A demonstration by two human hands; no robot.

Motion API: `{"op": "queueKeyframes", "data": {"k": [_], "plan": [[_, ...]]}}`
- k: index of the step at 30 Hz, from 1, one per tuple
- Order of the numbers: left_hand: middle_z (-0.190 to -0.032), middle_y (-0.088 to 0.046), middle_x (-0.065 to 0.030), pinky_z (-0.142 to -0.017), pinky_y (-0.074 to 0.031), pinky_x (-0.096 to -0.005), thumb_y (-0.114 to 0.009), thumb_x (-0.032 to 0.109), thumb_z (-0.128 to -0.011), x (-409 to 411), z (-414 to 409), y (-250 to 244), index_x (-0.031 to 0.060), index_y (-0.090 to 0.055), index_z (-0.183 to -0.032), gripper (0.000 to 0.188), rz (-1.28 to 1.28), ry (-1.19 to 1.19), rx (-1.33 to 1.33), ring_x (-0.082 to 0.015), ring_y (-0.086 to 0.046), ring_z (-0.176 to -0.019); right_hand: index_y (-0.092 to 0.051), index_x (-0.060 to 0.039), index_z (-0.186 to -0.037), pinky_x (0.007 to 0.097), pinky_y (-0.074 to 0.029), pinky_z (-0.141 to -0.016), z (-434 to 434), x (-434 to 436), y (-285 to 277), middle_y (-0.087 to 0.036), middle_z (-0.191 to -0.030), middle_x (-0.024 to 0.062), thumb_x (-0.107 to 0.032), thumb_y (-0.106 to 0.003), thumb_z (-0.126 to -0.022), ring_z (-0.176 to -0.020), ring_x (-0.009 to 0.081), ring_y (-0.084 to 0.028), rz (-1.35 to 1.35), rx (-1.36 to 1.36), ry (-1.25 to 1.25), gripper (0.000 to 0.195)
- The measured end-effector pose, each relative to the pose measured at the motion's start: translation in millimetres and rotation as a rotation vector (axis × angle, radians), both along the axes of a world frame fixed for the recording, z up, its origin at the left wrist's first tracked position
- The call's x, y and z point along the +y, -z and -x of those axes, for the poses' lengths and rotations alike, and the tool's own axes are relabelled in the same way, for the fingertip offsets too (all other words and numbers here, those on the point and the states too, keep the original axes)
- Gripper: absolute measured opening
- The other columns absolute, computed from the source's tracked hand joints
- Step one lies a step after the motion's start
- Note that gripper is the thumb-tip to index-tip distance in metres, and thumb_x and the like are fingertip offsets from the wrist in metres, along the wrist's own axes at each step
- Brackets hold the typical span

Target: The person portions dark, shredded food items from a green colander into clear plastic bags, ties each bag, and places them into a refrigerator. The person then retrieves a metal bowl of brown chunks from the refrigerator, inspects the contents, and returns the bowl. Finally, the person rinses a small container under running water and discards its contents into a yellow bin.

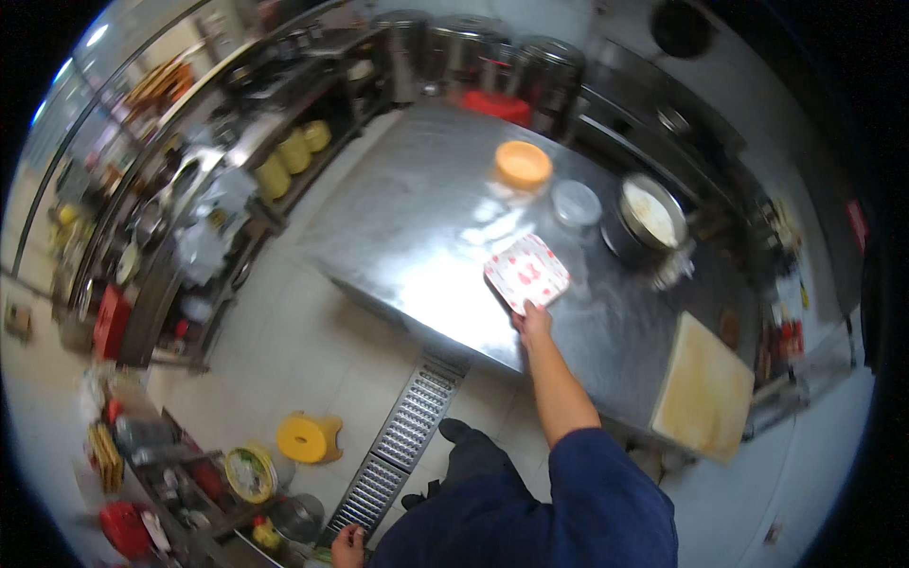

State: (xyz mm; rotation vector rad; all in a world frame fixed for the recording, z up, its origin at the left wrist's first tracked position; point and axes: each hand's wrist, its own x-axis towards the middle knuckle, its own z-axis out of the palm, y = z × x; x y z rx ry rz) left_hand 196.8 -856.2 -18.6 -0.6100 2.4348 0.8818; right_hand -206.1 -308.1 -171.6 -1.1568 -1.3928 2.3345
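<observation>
My right hand grips the near corner of a white square tray or box with red markings, held at or just above the stainless steel table; contact with the table cannot be told. Beyond it are a round clear plastic container and an orange round bowl. To their right, a metal pot with pale contents stands by a dark pot. My left hand hangs low at the bottom edge, away from the table, its fingers curled; whether it holds anything cannot be told.
A thick yellowed cutting board lies at the table's right end. On the floor are a yellow plastic stool and a metal drain grate. Crowded shelves line the left side. Large metal drums stand behind the table.
</observation>
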Motion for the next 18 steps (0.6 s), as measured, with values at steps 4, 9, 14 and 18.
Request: {"op": "queueKeyframes", "data": {"k": [4,9,14,18], "plan": [[-0.099,-0.070,-0.0175,-0.082,-0.051,-0.0406,-0.059,0.038,-0.093,0,-27,2,0.0046,-0.065,-0.113,0.039,-0.126,-0.225,-0.035,-0.0321,-0.067,-0.093,-0.055,0.0003,-0.109,0.0303,-0.053,-0.054,-50,-66,-1,-0.060,-0.093,0.0110,-0.019,-0.057,-0.094,-0.072,0.0205,-0.061,-0.177,-0.042,-0.155,0.025],[-0.102,-0.069,-0.0162,-0.081,-0.051,-0.0391,-0.056,0.037,-0.095,-14,-86,3,0.0019,-0.065,-0.111,0.039,-0.192,-0.450,0.180,-0.0298,-0.067,-0.092,-0.060,-0.0012,-0.104,0.0270,-0.043,-0.046,-152,-225,-32,-0.064,-0.080,0.0064,-0.018,-0.058,-0.096,-0.055,0.0128,-0.056,-0.099,0.101,-0.868,0.019],[-0.124,-0.059,-0.0114,-0.082,-0.053,-0.0371,-0.061,0.035,-0.095,-49,-185,41,0.0047,-0.044,-0.136,0.054,-0.735,-1.191,0.503,-0.0219,-0.060,-0.108,-0.063,-0.0020,-0.099,0.0260,-0.049,-0.052,-284,-440,-109,-0.064,-0.079,0.0042,-0.018,-0.062,-0.092,-0.060,0.0131,-0.058,0.010,-0.053,-1.617,0.017],[-0.142,-0.044,-0.0121,-0.086,-0.055,-0.0426,-0.063,0.037,-0.093,-123,-272,7,0.0093,-0.023,-0.149,0.074,-0.949,-1.508,0.855,-0.0230,-0.052,-0.121,-0.066,-0.0035,-0.091,0.0258,-0.050,-0.053,-392,-594,-138,-0.065,-0.078,0.0017,-0.022,-0.065,-0.091,-0.062,0.0116,-0.059,-0.065,0.021,-2.159,0.018]]}}
